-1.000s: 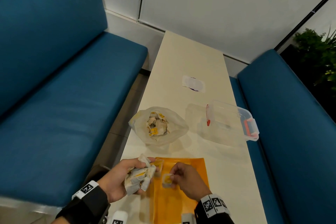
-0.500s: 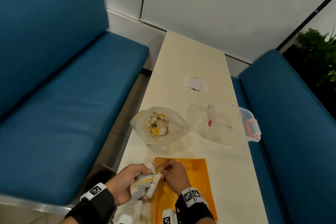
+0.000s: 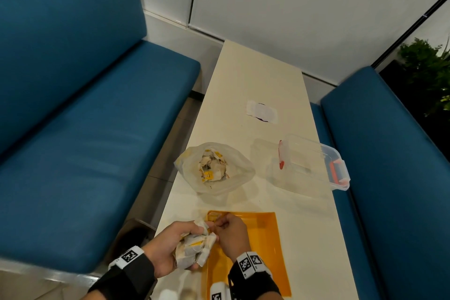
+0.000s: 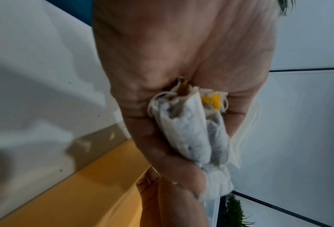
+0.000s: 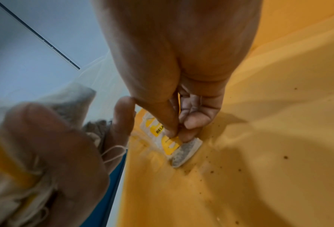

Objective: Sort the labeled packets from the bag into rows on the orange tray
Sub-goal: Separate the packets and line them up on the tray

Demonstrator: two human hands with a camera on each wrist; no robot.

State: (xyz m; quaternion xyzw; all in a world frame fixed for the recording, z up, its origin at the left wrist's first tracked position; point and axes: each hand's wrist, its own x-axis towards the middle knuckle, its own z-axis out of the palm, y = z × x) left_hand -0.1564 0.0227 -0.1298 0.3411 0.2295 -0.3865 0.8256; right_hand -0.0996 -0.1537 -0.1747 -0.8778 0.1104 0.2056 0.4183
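Left hand (image 3: pixel 168 248) clutches a packet bundle (image 3: pixel 194 249); right hand (image 5: pixel 183 116) pinches one packet (image 5: pixel 178 151) at the orange tray (image 3: pixel 265 246) corner. Light, soft, tear-prone: grip by the label.

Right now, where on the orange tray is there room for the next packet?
Most of the orange tray is bare, right of and nearer than the right hand. The far-left corner is crowded: a packet lies there, pinched by that hand, with the left hand gripping a bunch of packets beside it.

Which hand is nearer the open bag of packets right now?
Right, slightly. The right hand is at the tray's far-left corner, just below the bag; the left hand sits nearer the person, gripping a bundle of packets.
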